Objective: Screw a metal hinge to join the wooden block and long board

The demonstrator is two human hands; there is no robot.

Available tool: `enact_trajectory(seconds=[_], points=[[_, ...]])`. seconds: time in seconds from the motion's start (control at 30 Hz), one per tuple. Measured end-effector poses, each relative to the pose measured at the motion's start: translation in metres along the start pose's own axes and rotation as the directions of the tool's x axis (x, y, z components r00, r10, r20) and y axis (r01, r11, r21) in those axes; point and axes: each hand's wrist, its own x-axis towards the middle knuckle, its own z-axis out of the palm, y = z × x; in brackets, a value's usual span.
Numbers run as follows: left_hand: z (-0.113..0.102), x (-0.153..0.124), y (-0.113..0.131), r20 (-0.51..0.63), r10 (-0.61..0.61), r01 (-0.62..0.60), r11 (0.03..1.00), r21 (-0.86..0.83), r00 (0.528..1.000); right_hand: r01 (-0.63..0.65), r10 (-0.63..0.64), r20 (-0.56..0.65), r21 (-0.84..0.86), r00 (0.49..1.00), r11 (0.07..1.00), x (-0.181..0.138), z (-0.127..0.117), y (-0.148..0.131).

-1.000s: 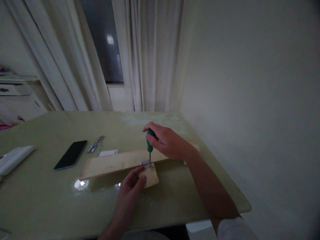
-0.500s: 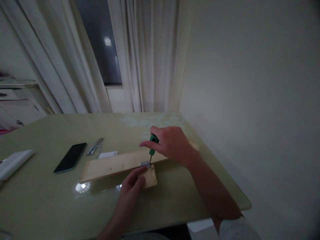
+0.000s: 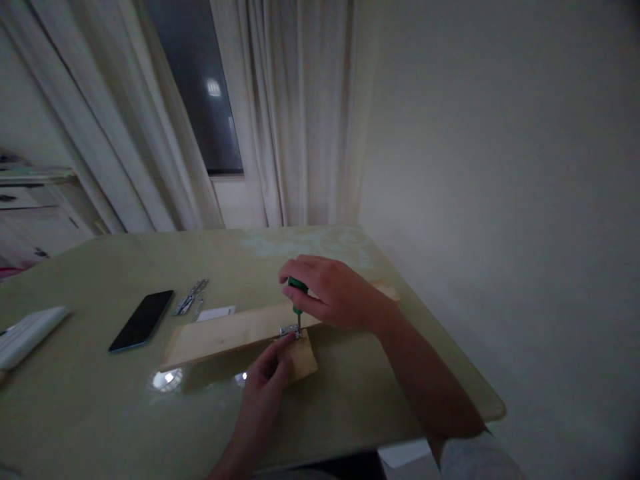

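Observation:
A long wooden board (image 3: 225, 335) lies across the green table (image 3: 100, 400), with a small wooden piece (image 3: 304, 357) against its near edge. A small metal hinge (image 3: 290, 330) bridges the two. My right hand (image 3: 333, 292) is closed round a green-handled screwdriver (image 3: 298, 291), held upright with its tip on the hinge. My left hand (image 3: 265, 377) presses the small wooden piece down, fingertips bent beside the hinge.
A dark phone (image 3: 143, 319) lies left of the board. Spare metal hinges (image 3: 190, 297) and a white card (image 3: 216, 313) sit behind it. A white object (image 3: 27, 327) is at the far left. Curtains and a dark window stand beyond the table. The table's right edge is close.
My right hand's fingers have shifted round the screwdriver handle, opening half a second ago and closing again now. The left hand and the boards have stayed in place.

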Motion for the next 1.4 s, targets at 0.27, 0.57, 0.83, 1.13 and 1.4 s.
enact_trajectory(seconds=[0.27,0.57,0.83,1.13,1.4], points=[[0.0,0.0,-0.004,-0.015,-0.048,0.048,0.999,0.005,0.999,-0.206,0.198,-0.075,-0.139,0.977,0.969,-0.002,0.001,0.003],[-0.002,0.002,0.006,-0.022,-0.046,0.046,0.999,-0.014,0.999,-0.256,0.244,-0.085,-0.169,0.966,0.952,-0.003,0.0,0.004],[-0.005,0.016,0.005,0.024,0.011,-0.012,0.999,0.053,1.0,-0.133,0.132,-0.021,-0.02,0.991,0.991,-0.002,-0.003,0.005],[-0.024,0.029,0.0,0.128,0.037,-0.054,0.99,0.129,0.991,-0.102,0.103,-0.027,0.056,0.994,0.993,0.0,-0.004,0.009],[-0.039,0.036,-0.014,0.158,0.043,-0.071,0.981,0.181,0.987,-0.097,0.097,0.0,0.117,0.995,0.988,0.002,0.006,0.005]])
